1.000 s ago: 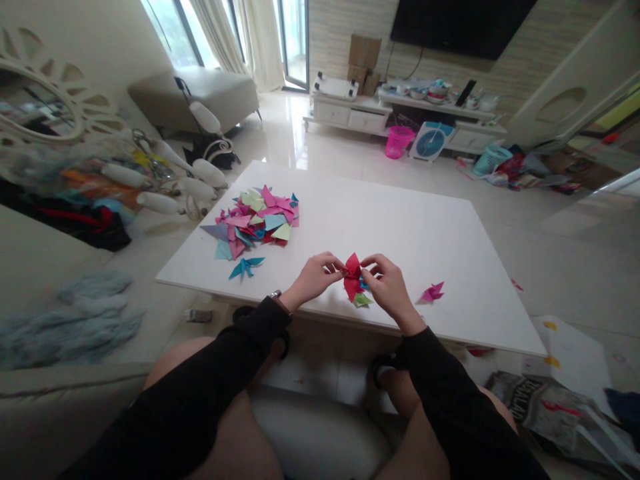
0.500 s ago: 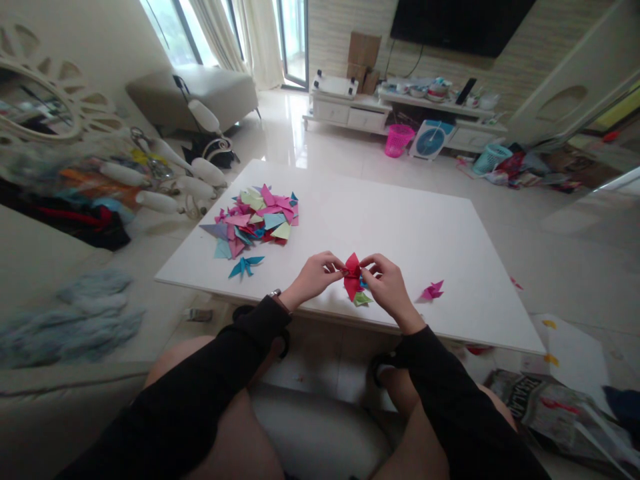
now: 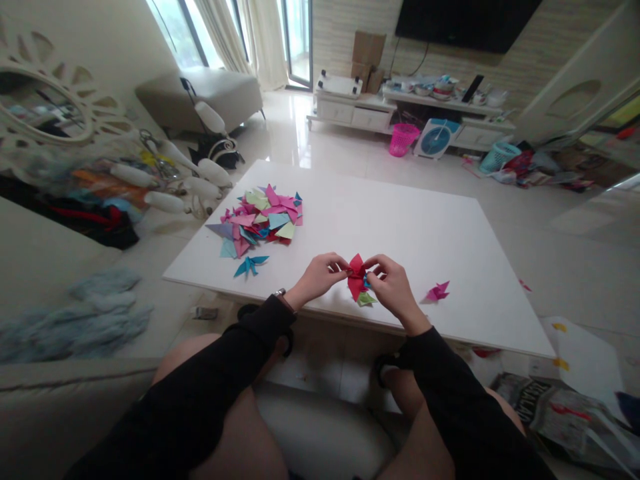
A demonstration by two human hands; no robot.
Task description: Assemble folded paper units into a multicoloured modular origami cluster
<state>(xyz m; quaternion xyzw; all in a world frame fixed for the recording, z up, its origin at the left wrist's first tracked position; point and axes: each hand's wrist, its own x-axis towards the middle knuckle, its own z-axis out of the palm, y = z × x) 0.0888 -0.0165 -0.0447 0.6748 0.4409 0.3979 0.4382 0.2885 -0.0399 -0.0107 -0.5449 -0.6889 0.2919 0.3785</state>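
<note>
- My left hand [image 3: 325, 275] pinches the red folded paper [image 3: 356, 277] at its 9 o'clock edge.
- My right hand [image 3: 391, 285] pinches its 3 o'clock side.
- From it, the paper pile [image 3: 265, 220] lies at 10 o'clock, pink paper [image 3: 439, 291] at 3, on the white table [image 3: 390, 213].

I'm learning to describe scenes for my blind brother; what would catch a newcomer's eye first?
Probably the heap of colorful folded papers on the left of the white table. Next, the bright red folded paper between the left hand and right hand, near the table's front edge.
</note>
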